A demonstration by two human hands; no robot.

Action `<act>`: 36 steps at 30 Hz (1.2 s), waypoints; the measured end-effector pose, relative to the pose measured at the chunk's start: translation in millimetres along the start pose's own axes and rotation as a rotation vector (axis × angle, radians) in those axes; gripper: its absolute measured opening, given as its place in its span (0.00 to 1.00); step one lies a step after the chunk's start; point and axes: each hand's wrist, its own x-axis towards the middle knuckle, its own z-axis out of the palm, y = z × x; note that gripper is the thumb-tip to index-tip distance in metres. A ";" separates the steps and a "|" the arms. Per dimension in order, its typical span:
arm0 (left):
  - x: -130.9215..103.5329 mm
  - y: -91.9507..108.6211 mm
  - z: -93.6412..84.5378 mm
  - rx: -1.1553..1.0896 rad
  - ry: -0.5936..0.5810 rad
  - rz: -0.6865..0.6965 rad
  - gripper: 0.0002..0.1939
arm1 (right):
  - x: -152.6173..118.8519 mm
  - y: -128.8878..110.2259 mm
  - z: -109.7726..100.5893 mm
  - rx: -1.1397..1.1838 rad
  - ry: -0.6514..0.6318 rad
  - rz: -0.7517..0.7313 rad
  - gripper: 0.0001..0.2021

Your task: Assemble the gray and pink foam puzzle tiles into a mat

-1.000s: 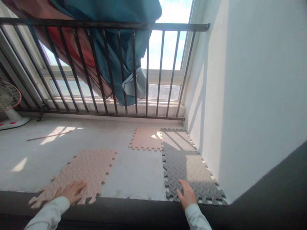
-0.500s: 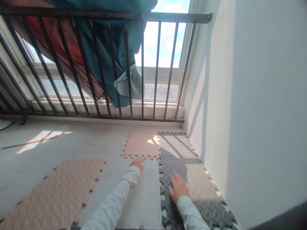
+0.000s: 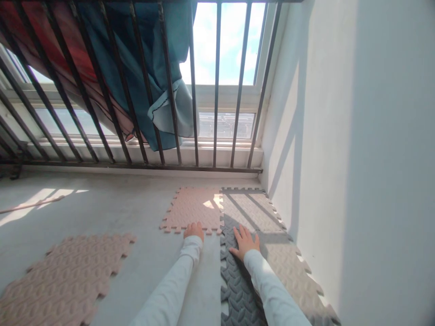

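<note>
Where the small patch of sun lands: on the right side of the far pink foam mat (image 3: 192, 208), a textured tile with toothed edges lying flat on the pale floor (image 3: 129, 203); every place below is told from this mat.
Left hand (image 3: 193, 231): at the near edge of the far pink foam mat, right of the middle, back of the hand up and fingers bent onto the rim; I cannot tell whether they grip it or only press.
Right hand (image 3: 245, 243): open, fingers spread, palm down, to the right of the far pink foam mat and slightly nearer the person; it gathers nothing up.
Under the right hand: the near grey foam mat (image 3: 238, 290), dark and ridged, its right part in sunlight.
Right of the far pink foam mat: the far grey foam mat (image 3: 251, 208), edge against edge with it, crossed by slanting shadows; whether the teeth are fully locked I cannot tell.
Left and nearer: the near pink foam mat (image 3: 61, 276), flat, well apart from it.
Farther left: a thin pinkish stick (image 3: 37, 203) on the floor, partly in a streak of sun.
Beyond it: a dark metal railing (image 3: 216, 90), with blue and red cloth (image 3: 132, 68) hanging behind the bars, before a bright window (image 3: 226, 50).
Far right of it: a plain white wall (image 3: 340, 136).
Sleeves: white, long, on both arms.
</note>
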 end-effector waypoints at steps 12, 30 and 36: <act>0.4 6.5 -31.8 0.042 -0.022 0.026 0.17 | 9.2 5.6 -7.7 0.038 -0.097 0.001 0.44; 16.7 2.5 -49.0 0.042 -0.039 0.007 0.17 | 11.3 8.4 -5.1 0.070 -0.123 0.007 0.44; 20.2 -3.1 -50.1 0.075 0.007 0.034 0.17 | 8.9 7.7 -6.0 0.064 -0.109 0.009 0.43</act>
